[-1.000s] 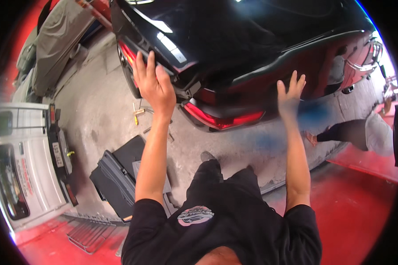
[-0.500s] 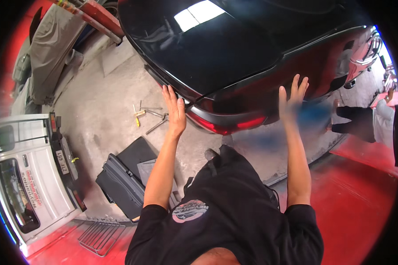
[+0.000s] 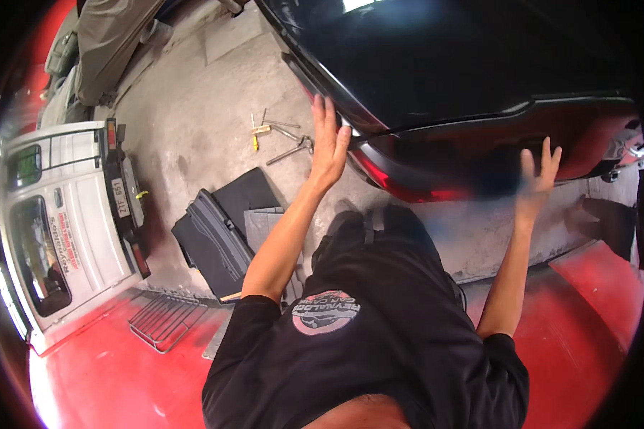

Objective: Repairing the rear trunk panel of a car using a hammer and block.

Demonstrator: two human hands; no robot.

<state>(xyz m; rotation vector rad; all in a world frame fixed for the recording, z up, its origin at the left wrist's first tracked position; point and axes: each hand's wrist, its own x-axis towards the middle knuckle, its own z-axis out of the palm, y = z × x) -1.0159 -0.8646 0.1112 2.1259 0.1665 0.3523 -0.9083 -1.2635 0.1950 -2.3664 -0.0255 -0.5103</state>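
A glossy black car (image 3: 451, 79) fills the top and upper right, with its red tail light (image 3: 376, 171) wrapping round the near corner. My left hand (image 3: 328, 146) is open, fingers stretched out and close together, at the car's rear edge left of the light. Along the dark side panel, right of the light, my right hand (image 3: 539, 179) is also open, with its fingers apart and slightly blurred. Neither hand holds anything. Whether the fingertips touch the bodywork, I cannot tell.
Several metal tools (image 3: 290, 151) and a yellow-handled tool (image 3: 255, 142) lie on the concrete floor. Nearer are black trim panels (image 3: 211, 236) and a wire rack (image 3: 166, 325). A white van (image 3: 79, 222) stands at left. Part of a person in dark clothing (image 3: 612, 225) shows at far right.
My view has swung, so the car and floor things sit differently in it. My right hand has moved along the car's side, away from the tail light. Both hands stay open.
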